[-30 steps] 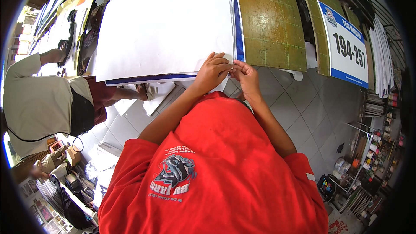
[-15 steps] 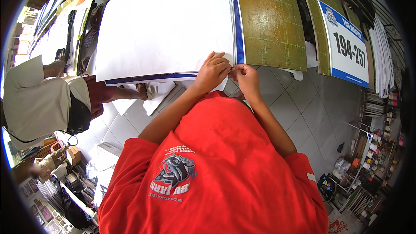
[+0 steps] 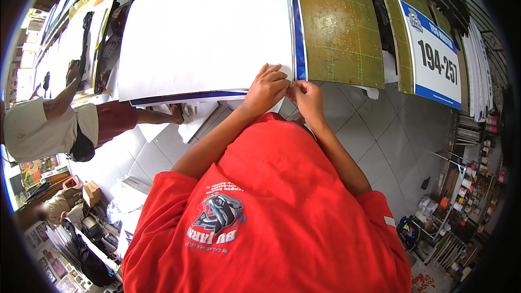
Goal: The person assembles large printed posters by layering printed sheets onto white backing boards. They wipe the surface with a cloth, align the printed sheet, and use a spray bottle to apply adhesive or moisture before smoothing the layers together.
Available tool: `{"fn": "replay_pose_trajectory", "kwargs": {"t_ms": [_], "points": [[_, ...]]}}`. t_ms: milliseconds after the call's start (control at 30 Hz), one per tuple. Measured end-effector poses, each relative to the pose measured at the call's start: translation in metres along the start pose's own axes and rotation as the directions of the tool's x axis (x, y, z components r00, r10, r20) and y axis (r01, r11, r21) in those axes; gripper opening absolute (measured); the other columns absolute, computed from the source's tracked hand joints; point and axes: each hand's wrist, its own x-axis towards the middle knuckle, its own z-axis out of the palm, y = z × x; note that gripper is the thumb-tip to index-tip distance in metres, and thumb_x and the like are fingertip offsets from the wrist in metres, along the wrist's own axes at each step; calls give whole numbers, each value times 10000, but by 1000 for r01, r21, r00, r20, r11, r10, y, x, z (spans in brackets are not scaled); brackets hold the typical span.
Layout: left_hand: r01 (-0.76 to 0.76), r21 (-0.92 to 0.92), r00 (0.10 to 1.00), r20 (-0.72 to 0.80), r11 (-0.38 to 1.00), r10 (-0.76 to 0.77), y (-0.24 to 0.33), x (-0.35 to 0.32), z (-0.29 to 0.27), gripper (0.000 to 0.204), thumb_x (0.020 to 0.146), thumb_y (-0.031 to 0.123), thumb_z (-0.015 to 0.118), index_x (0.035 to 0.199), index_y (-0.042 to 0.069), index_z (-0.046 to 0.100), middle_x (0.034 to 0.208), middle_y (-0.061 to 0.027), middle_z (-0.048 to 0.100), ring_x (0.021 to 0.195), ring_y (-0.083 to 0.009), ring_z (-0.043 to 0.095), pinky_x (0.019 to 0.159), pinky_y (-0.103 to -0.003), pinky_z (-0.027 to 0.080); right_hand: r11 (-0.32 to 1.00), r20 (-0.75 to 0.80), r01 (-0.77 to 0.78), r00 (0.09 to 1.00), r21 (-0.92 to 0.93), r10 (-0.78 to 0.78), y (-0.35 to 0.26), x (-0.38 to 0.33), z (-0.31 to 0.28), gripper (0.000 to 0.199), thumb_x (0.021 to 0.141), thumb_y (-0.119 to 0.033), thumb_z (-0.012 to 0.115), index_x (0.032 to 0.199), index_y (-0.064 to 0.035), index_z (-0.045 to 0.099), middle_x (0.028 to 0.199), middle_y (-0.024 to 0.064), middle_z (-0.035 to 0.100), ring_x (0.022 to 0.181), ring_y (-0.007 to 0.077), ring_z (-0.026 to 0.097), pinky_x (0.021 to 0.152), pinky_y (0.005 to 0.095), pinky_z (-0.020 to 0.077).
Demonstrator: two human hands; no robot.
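A large white sheet [image 3: 206,32] lies face up on top of a stack of sheets, with blue-printed edges [image 3: 302,49] showing beneath it on the right and near sides. Over its near right corner, my left hand [image 3: 266,89] rests with bent fingers, gripping the edge. Right beside it, my right hand [image 3: 307,99] pinches that same corner between thumb and fingers. The fingertips of both hands nearly meet, and the exact fold or grip of the corner is hidden between them.
The stack rests on a worn green cutting board [image 3: 342,27] with grid lines. Farther right stands a white and blue printed sign [image 3: 434,57] on another board. At left a person [image 3: 51,127] in a light shirt leans over another table. Shelves with small items [image 3: 472,195] line the right.
The person at left has shifted and now reaches an arm forward over the other table. My hands stay at the sheet's corner, almost unmoved.
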Motion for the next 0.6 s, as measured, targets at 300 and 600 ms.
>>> {"fn": "replay_pose_trajectory", "kwargs": {"t_ms": [300, 600], "points": [[-24, 28, 1000, 14, 999, 24, 0, -1, -1, 119, 789, 129, 658, 901, 92, 675, 1064, -87, 626, 1190, -333, 534, 1045, -537, 360, 1000, 2, 4, 1000, -7, -4, 1, 1, -1, 134, 909, -65, 577, 910, 52, 644, 778, 75, 674, 674, 101, 624, 623, 222, 506], [-37, 29, 999, 16, 999, 36, -3, -2, 2, 123, 795, 135, 647, 910, 106, 676, 1064, -82, 611, 1199, -321, 517, 1046, -541, 350, 998, -21, 11, 1000, 56, -10, 0, 2, 1, 164, 902, -39, 566, 794, 60, 641, 691, 62, 655, 621, 88, 606, 571, 220, 482]]}}
